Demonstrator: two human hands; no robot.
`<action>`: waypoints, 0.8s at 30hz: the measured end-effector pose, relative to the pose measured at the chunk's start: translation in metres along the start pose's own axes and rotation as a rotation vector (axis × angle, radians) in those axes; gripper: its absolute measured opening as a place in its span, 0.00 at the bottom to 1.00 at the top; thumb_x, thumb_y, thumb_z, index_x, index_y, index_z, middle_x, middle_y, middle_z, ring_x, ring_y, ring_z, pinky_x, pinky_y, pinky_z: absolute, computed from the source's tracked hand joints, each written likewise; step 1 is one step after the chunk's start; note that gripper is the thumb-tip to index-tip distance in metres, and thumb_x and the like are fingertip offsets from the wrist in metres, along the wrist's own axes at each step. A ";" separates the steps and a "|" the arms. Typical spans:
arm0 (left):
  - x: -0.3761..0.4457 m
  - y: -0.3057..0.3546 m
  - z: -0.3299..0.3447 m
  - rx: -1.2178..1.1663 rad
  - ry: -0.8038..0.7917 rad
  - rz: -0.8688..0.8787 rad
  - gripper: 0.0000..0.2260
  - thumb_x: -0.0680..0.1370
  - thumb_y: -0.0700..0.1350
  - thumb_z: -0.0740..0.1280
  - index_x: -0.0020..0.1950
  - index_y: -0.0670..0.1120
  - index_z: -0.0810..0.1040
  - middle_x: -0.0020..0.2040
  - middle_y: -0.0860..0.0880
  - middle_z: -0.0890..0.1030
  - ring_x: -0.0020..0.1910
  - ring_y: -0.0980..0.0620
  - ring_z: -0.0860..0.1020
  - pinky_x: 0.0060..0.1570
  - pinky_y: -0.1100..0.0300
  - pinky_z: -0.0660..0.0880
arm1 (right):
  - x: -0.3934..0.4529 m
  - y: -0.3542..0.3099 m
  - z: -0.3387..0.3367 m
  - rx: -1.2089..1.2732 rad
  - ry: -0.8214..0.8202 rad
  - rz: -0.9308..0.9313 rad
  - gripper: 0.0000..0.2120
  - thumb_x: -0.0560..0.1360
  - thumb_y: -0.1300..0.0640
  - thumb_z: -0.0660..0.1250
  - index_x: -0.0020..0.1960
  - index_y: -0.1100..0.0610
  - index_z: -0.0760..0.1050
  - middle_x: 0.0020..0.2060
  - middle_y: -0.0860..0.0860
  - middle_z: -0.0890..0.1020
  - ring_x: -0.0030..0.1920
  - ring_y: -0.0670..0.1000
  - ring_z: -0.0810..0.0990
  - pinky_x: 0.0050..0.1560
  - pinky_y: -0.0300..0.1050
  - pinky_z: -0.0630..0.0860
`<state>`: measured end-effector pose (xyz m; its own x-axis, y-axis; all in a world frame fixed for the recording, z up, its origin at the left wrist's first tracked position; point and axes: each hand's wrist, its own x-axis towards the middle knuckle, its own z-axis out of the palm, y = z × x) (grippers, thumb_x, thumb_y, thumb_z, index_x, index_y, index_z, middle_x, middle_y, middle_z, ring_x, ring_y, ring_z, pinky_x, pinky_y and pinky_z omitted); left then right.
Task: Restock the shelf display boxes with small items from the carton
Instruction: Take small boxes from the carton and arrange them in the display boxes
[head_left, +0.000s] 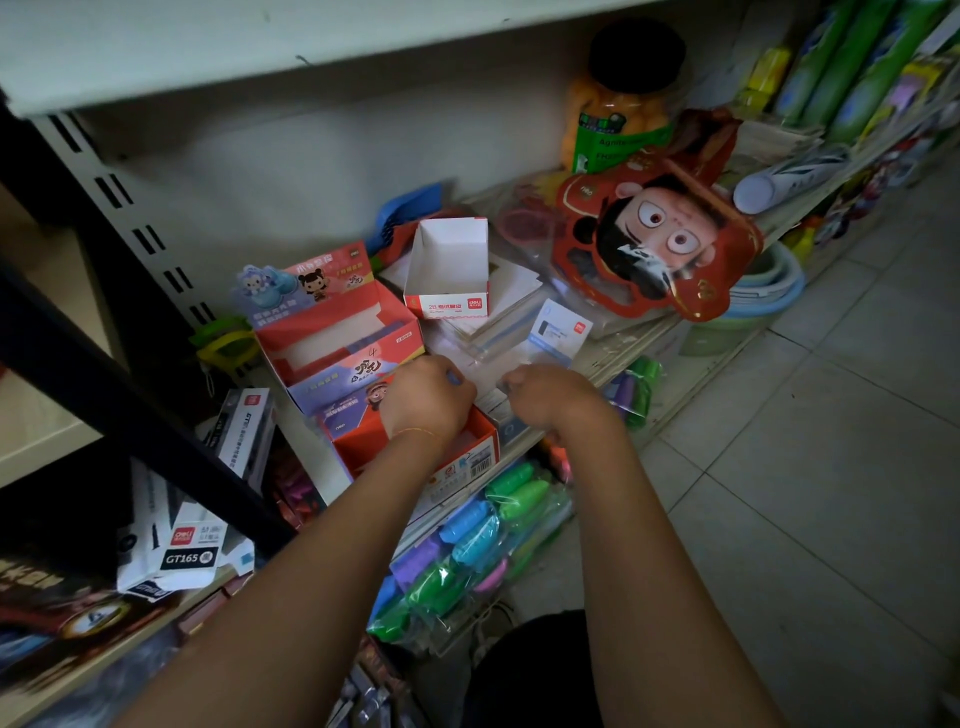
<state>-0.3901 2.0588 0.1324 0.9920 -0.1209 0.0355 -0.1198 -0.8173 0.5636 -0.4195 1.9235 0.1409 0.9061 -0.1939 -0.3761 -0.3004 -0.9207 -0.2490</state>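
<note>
My left hand (426, 397) hovers over an open red display box (470, 441) at the shelf's front edge, fingers curled around a small bluish item (456, 378). My right hand (545, 397) is just to the right, fingers curled; what it holds is hidden. Behind the red box stands a red and purple cartoon display box (332, 338) with its lid flap up. Further back an open white box with a red base (449, 270) sits on a stack of flat packets. No carton is identifiable.
A small white and blue packet (558, 332) leans right of the hands. A red cartoon-face pack (660, 239) and an orange jar (618, 114) lie further right. Bags of coloured clay (467, 545) hang below the shelf edge. Black-and-white GT165 boxes (187, 551) crowd the left. Tiled floor is at right.
</note>
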 end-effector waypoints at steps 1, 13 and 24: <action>0.000 0.000 0.000 0.003 0.000 0.001 0.05 0.74 0.44 0.67 0.44 0.46 0.83 0.46 0.45 0.83 0.44 0.43 0.80 0.39 0.60 0.70 | 0.001 -0.001 0.001 0.005 -0.008 -0.009 0.21 0.82 0.55 0.50 0.72 0.53 0.69 0.70 0.56 0.70 0.66 0.57 0.71 0.66 0.53 0.70; 0.001 -0.003 0.002 0.023 -0.001 0.000 0.05 0.74 0.45 0.68 0.46 0.48 0.83 0.47 0.45 0.83 0.46 0.42 0.80 0.42 0.59 0.73 | 0.010 0.009 0.009 -0.036 0.007 0.037 0.21 0.80 0.55 0.52 0.71 0.53 0.70 0.71 0.57 0.69 0.65 0.59 0.72 0.64 0.57 0.72; -0.001 -0.007 -0.034 -1.198 -0.436 -0.392 0.27 0.81 0.63 0.50 0.55 0.42 0.74 0.29 0.43 0.78 0.24 0.48 0.72 0.24 0.64 0.66 | -0.033 -0.012 -0.031 0.567 0.371 -0.187 0.14 0.79 0.57 0.58 0.56 0.54 0.82 0.51 0.50 0.82 0.46 0.47 0.78 0.46 0.42 0.73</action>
<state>-0.3884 2.0839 0.1559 0.8322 -0.3461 -0.4331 0.4997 0.1301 0.8564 -0.4366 1.9306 0.1836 0.9692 -0.2453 0.0224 -0.1475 -0.6508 -0.7448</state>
